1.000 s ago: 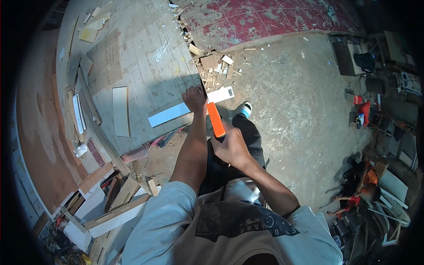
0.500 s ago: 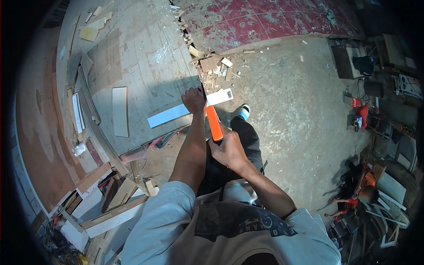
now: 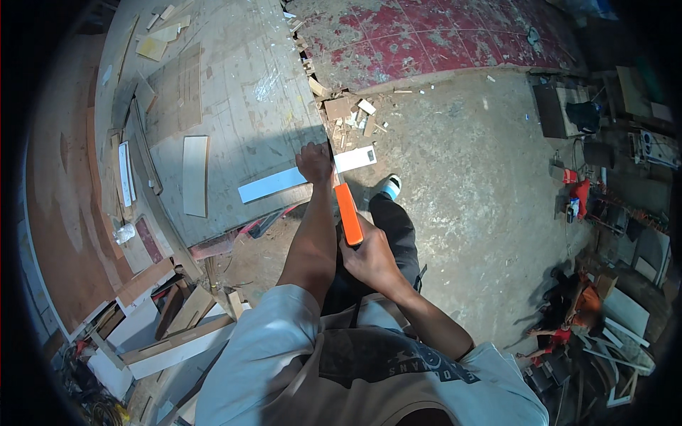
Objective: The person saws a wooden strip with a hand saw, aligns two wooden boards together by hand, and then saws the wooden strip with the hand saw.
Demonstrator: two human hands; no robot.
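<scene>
A long white board (image 3: 273, 186) lies across the right edge of the worktable (image 3: 241, 106), with one end sticking out over the floor. My left hand (image 3: 314, 162) is closed over the board at the table edge and presses on it. In my right hand (image 3: 371, 259) is the orange handle of a hand saw (image 3: 349, 213). Its thin blade runs away from me and meets the board just right of my left hand. Most of the blade is hidden by the board and the table edge.
Another pale board (image 3: 195, 176) lies on the worktable. Wood offcuts (image 3: 355, 117) litter the floor beyond the board's overhanging end. More lumber (image 3: 181, 348) is piled at lower left. A person in orange and red (image 3: 579, 312) is low at the far right.
My right hand and the saw have drawn back toward me, showing more blade between the handle and the board. My left hand stays on the board. The whole view has shifted slightly.
</scene>
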